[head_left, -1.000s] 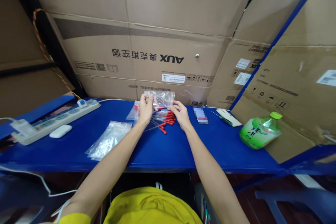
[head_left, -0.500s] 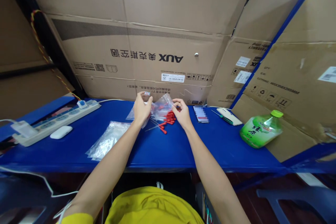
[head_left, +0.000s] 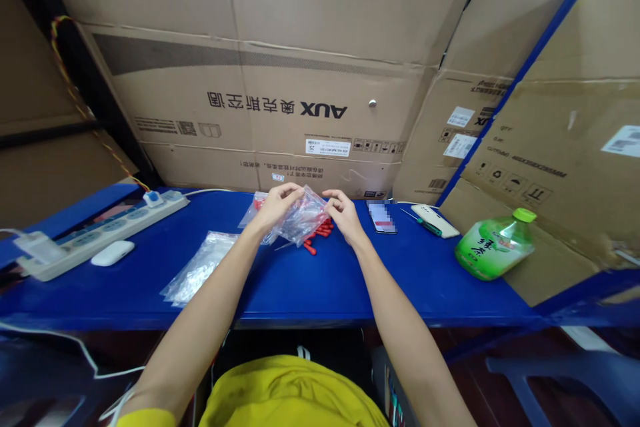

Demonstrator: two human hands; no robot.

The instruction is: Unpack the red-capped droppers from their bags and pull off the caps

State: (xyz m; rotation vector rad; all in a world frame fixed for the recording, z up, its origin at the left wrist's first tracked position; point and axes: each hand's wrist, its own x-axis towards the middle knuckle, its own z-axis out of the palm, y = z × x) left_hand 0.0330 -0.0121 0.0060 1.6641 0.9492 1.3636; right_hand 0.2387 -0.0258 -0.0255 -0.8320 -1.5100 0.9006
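The left hand (head_left: 281, 203) and right hand (head_left: 344, 215), fingers narrowed, grip opposite sides of a clear bag (head_left: 303, 219), held over red-handled rods (head_left: 324, 229) on the blue table (head_left: 310, 290). Farther left lie stacked bags (head_left: 197, 270); rightward, a phone (head_left: 381, 217).

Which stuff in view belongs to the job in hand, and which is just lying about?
Likely part of the job:
- clear bag between the hands
- red-handled pieces beside it
- stack of clear bags on the left

Apparently just lying about:
- power strip
- white case
- phone
- green-handled tool
- green bottle
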